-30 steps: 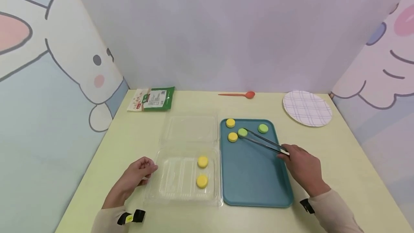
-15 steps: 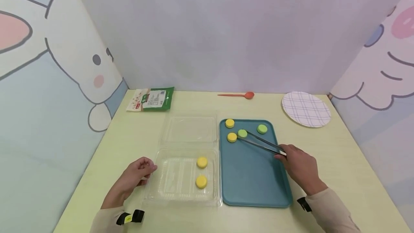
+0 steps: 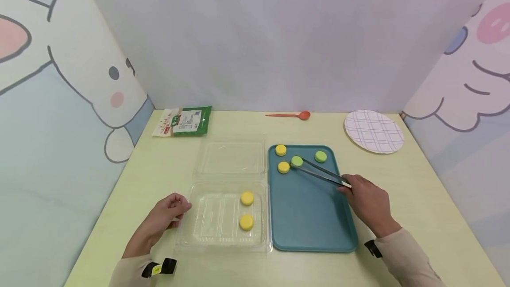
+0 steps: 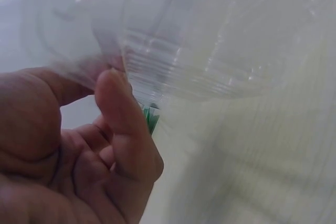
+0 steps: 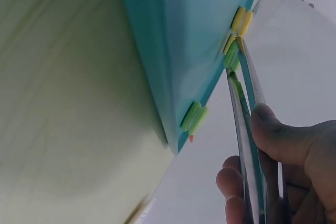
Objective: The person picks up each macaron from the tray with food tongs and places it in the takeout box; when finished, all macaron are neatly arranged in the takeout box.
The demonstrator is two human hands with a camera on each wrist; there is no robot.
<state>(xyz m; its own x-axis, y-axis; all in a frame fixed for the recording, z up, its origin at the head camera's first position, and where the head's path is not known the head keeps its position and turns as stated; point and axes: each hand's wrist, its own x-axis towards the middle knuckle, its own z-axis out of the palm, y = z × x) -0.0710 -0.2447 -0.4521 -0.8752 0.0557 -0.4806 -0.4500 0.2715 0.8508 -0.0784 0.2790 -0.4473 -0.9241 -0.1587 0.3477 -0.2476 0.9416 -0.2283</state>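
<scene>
My right hand (image 3: 368, 203) grips a pair of metal tongs (image 3: 322, 175), also seen in the right wrist view. The tips stand spread at the near green macaron (image 3: 296, 161), one on each side; whether they touch it is hard to tell. It lies on the blue tray (image 3: 311, 216) beside a yellow macaron (image 3: 283, 167). Another yellow macaron (image 3: 280, 150) and a second green macaron (image 3: 320, 157) lie at the tray's far end. My left hand (image 4: 105, 145) pinches the left rim of the clear plastic box (image 3: 211, 216), which holds two yellow macarons (image 3: 247, 198).
The box's lid (image 3: 231, 158) lies folded open behind its base. Along the table's back are a green and white packet (image 3: 183, 122), a red spoon (image 3: 300, 115) and a checked plate (image 3: 373, 131). Walls rise at the back and both sides.
The tongs' near tip has shifted left, into the space by the yellow macaron, so the tips stand wider around the green one. My left hand stays at the box rim. The head view has drifted slightly.
</scene>
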